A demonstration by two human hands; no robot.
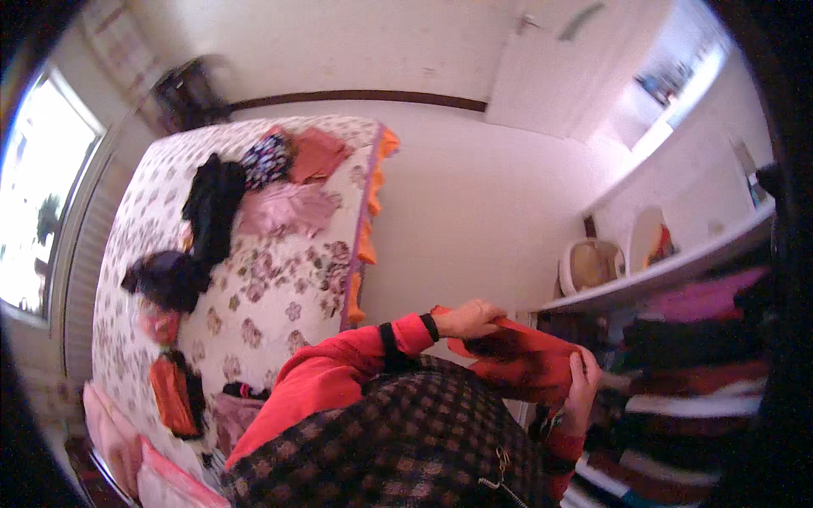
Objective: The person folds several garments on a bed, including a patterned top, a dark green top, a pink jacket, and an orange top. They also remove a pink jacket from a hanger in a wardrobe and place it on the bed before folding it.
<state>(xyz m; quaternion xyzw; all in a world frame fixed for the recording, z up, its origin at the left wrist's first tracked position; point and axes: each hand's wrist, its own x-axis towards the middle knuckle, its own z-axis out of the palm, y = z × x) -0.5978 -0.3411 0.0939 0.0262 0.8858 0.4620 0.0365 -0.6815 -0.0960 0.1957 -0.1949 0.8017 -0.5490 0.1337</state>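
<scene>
A red garment with a dark patch (527,365) is stretched between my two hands, in front of my body. My left hand (471,319) grips its upper left edge, and the arm behind it wears a red sleeve with black bands. On the other side, my right hand (583,387) pinches the garment's right edge, thumb on top. It is close beside shelves of folded clothes (692,406), which are blurred. The garment's exact kind is hard to tell because it is bunched.
To the left is a bed with a floral cover (267,267) and an orange ruffle (368,235). On it lie a black garment (216,203), a pink garment (289,209), a salmon cloth (317,155) and an orange-and-black garment (174,397). A white-framed mirror (594,263) stands atop the shelving.
</scene>
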